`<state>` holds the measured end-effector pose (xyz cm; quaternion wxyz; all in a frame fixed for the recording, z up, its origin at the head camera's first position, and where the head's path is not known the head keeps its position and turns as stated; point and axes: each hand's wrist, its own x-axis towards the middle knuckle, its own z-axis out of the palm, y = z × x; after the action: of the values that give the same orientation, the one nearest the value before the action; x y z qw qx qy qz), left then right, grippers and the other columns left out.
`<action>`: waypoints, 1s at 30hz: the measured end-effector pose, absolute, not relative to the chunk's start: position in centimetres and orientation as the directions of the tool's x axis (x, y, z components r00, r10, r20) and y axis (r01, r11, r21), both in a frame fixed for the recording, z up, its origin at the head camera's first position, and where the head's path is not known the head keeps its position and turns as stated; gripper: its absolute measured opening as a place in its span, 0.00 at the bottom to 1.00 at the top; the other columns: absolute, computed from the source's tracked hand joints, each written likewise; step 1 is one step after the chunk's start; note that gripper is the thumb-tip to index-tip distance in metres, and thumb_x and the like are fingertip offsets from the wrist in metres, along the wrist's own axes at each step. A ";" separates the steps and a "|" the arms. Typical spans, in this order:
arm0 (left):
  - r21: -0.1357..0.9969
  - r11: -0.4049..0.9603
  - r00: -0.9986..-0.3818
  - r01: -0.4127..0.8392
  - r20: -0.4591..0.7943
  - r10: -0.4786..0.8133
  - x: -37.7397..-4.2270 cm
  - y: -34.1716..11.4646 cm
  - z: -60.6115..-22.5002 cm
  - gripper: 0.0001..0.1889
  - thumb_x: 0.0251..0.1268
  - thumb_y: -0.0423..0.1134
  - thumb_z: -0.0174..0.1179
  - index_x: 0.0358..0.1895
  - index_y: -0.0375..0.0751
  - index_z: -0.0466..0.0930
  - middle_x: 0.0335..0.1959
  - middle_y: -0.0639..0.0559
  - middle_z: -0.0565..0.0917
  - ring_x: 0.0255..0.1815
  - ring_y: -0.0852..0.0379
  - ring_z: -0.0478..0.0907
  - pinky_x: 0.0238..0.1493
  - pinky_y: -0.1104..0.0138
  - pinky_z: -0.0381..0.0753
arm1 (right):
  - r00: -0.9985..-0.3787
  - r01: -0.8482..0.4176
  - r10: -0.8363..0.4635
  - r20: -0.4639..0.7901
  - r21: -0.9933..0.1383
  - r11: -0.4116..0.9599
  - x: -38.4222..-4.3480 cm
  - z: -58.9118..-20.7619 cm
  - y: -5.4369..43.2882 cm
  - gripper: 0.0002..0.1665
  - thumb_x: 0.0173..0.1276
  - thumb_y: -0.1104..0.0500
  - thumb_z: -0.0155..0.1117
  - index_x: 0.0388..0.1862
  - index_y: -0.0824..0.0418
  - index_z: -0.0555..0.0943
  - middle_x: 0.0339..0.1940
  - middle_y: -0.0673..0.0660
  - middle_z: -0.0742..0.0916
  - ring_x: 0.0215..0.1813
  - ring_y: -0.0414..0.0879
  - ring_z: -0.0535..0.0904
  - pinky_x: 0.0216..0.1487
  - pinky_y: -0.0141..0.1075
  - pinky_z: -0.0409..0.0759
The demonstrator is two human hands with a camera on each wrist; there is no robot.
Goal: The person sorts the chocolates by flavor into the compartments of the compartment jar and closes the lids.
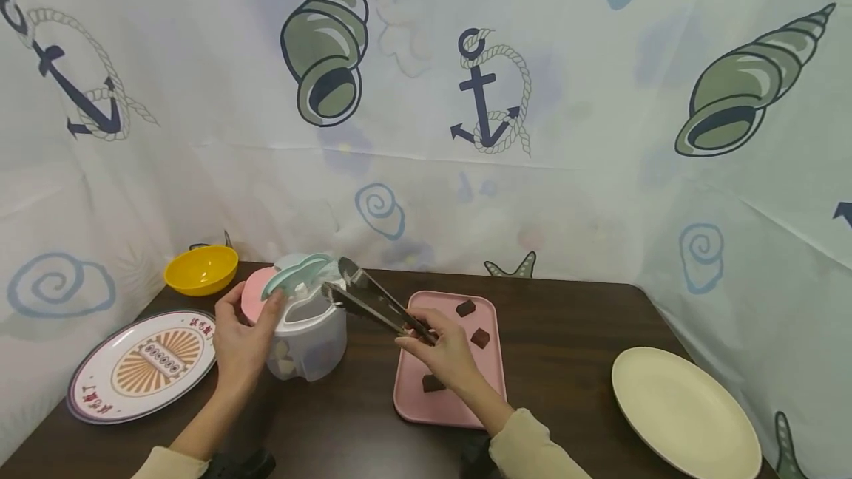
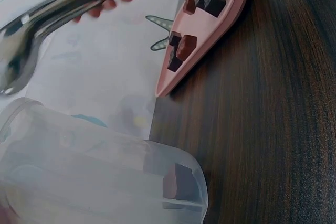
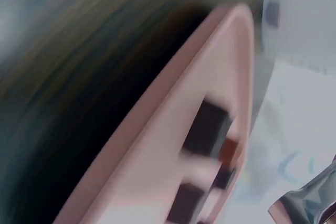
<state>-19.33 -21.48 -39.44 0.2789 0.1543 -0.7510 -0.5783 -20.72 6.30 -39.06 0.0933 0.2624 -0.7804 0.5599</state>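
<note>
My right hand (image 1: 444, 352) holds metal tongs (image 1: 382, 301) above the table. Their tips are apart and near the top of a translucent lidded container (image 1: 313, 350). I see nothing between them. My left hand (image 1: 242, 338) grips the container's lid area, by a raised teal flap (image 1: 299, 276) and a pink flap (image 1: 256, 296); some of its fingers are hidden. A brown block (image 2: 180, 184) shows through the container wall, and pale pieces (image 1: 282, 357) lie in another part of it. Dark brown blocks (image 1: 481, 338) are spread on a pink tray (image 1: 413, 398), partly under my right hand.
A yellow bowl (image 1: 202, 270) stands at the back left, behind a white plate with a printed pattern (image 1: 100, 372). A cream oval plate (image 1: 685, 412) lies at the right edge of the dark wooden table (image 1: 566, 361). Printed cloth (image 1: 426, 94) hangs close behind.
</note>
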 end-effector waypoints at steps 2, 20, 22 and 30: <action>0.956 0.280 -0.804 0.093 0.238 -0.545 -19.6 -21.0 -39.4 0.36 0.61 0.52 0.59 0.68 0.40 0.58 0.66 0.45 0.66 0.62 0.51 0.63 0.66 0.66 0.64 | -0.854 -0.515 -0.248 0.458 -0.814 0.270 -21.4 -40.0 8.7 0.19 0.55 0.65 0.70 0.47 0.66 0.81 0.36 0.62 0.85 0.34 0.41 0.79 0.34 0.31 0.80; 0.970 0.241 -0.785 0.020 0.165 -0.598 -19.5 -21.4 -39.1 0.36 0.60 0.51 0.60 0.69 0.44 0.57 0.66 0.46 0.64 0.62 0.59 0.61 0.64 0.76 0.61 | -0.945 -0.208 0.008 0.327 -0.621 0.755 -21.5 -43.8 22.6 0.19 0.51 0.56 0.74 0.41 0.62 0.83 0.32 0.53 0.86 0.30 0.41 0.75 0.33 0.34 0.74; 0.972 0.232 -0.792 0.022 0.158 -0.590 -19.6 -21.2 -39.1 0.37 0.60 0.51 0.60 0.69 0.44 0.57 0.67 0.46 0.64 0.64 0.58 0.60 0.66 0.73 0.60 | -0.948 -0.194 0.013 0.317 -0.611 0.767 -21.3 -43.8 22.9 0.19 0.50 0.56 0.75 0.40 0.63 0.83 0.32 0.53 0.86 0.31 0.42 0.76 0.33 0.36 0.74; 0.970 0.244 -0.798 -0.025 0.128 -0.589 -19.6 -21.1 -38.9 0.38 0.59 0.53 0.61 0.70 0.47 0.56 0.66 0.47 0.63 0.61 0.60 0.61 0.63 0.75 0.62 | -0.956 -0.189 -0.021 0.291 -0.561 0.806 -21.1 -44.0 22.6 0.17 0.50 0.56 0.75 0.39 0.61 0.84 0.31 0.52 0.86 0.29 0.40 0.72 0.30 0.33 0.70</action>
<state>-19.61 -21.13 -38.90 0.2433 0.2049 -0.7501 -0.5798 -21.08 22.61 -44.03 0.1366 0.0559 -0.9404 0.3065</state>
